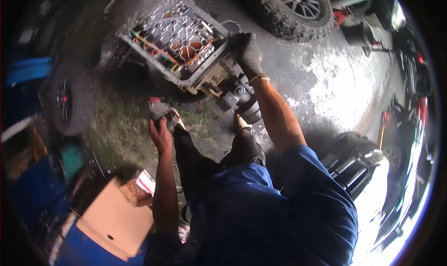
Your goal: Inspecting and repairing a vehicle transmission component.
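Observation:
In front of me an automatic transmission [174,38] lies with its open pan side up, showing a metal valve body and coloured wires inside a pale flange. My right hand [247,55], in a dark grey glove, is closed at the near right corner of this housing; whatever its fingers hold is hidden. Below that hand sits the dark round tail end [242,96] of the transmission. Lower left, my left hand [160,133] is closed round a crumpled grey bundle [160,110] with a red end, whose kind I cannot make out.
A large knobbly tyre [293,14] stands at the far right, and another wheel [65,101] at the left. A flattened cardboard box [116,217] lies on blue material at lower left. My feet stand on stained floor close to the transmission. Vehicles are at the right.

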`<state>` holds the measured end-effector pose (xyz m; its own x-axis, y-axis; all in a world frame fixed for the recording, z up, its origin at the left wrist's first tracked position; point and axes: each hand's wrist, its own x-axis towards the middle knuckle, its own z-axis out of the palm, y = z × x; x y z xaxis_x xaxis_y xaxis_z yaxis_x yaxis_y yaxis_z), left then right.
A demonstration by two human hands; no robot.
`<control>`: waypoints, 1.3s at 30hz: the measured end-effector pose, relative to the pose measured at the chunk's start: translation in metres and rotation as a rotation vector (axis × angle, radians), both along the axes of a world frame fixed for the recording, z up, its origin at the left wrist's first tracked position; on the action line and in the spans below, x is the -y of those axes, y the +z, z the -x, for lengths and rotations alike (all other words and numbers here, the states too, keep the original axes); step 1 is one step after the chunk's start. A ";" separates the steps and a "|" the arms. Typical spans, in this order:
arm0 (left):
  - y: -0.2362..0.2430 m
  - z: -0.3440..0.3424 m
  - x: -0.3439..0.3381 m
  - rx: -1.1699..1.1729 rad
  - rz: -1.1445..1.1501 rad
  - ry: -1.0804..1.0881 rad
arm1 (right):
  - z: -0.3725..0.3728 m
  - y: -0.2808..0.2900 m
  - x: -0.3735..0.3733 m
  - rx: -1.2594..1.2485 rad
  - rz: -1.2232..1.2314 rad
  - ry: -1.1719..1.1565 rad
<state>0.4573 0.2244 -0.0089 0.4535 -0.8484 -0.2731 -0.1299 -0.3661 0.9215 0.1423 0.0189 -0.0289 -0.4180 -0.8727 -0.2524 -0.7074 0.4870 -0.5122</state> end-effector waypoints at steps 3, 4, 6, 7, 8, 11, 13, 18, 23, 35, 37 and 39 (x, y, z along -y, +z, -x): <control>-0.042 -0.037 0.016 -0.016 -0.047 -0.125 | 0.005 0.000 0.030 -0.055 -0.013 -0.030; -0.057 -0.055 0.025 0.002 -0.099 -0.166 | 0.017 -0.002 0.034 -0.097 0.007 0.027; -0.092 -0.133 0.016 -0.028 -0.254 -0.138 | -0.027 0.024 0.016 0.031 0.066 -0.050; -0.100 -0.159 0.018 0.085 -0.317 -0.185 | -0.034 0.041 0.006 0.115 0.181 -0.147; -0.110 -0.174 0.023 0.099 -0.330 -0.172 | -0.020 0.019 -0.017 0.029 0.383 -0.195; -0.112 -0.265 0.005 0.133 -0.595 -0.090 | -0.058 0.030 -0.047 -0.164 0.024 -0.059; -0.108 -0.315 0.007 0.215 -0.631 -0.181 | -0.066 0.031 -0.042 -0.120 0.132 -0.180; -0.099 -0.384 0.041 0.325 -0.701 -0.125 | -0.062 0.030 0.000 -0.184 0.000 -0.145; -0.083 -0.334 0.066 0.192 -0.510 -0.173 | -0.102 0.001 -0.023 -0.216 0.189 -0.297; -0.067 -0.293 0.077 -0.007 -0.539 -0.345 | -0.081 0.054 0.003 0.044 0.270 -0.369; -0.083 -0.308 0.081 0.061 -0.568 -0.377 | -0.060 -0.028 -0.027 -0.220 0.381 -0.505; -0.086 -0.335 0.061 0.345 -0.620 -0.308 | -0.113 0.000 -0.014 0.208 0.306 -0.735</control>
<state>0.7927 0.1631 -0.0950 0.3675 -0.6880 -0.6258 -0.5523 -0.7028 0.4483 0.2549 0.0327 -0.0292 -0.8803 -0.4377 -0.1831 -0.1386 0.6063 -0.7831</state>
